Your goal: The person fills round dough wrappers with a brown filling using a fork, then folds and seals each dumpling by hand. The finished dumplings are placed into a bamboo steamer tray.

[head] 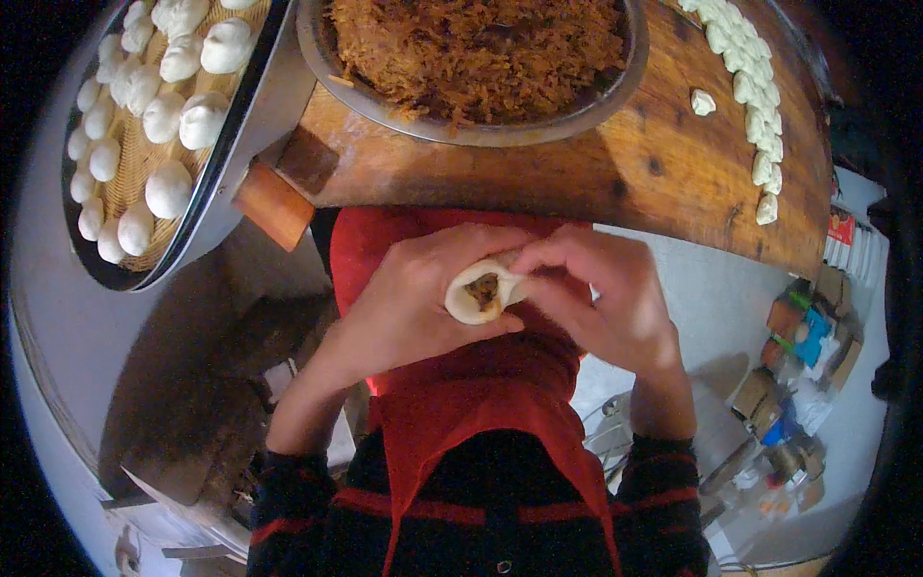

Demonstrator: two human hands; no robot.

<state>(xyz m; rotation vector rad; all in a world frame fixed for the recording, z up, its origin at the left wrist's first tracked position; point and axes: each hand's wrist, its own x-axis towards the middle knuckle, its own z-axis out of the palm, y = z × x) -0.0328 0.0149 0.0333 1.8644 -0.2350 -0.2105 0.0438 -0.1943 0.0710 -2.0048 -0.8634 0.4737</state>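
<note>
A round dough wrapper (465,303) with brown filling (484,291) inside is cupped in my left hand (411,296), its mouth facing up. The fingers of my right hand (606,288) pinch the wrapper's right rim and draw it out to the side. Both hands are over a red apron (469,375), just in front of the table edge. Beyond them, a large metal bowl (519,135) holds a heap of shredded brown filling (476,58).
The bowl stands on a wooden table (577,173). A row of dough pieces (753,108) runs along its right side, with one loose dough piece (702,102) nearby. At left, a woven steamer tray (133,173) carries several white buns (169,189). Boxes and bags (800,339) litter the floor at right.
</note>
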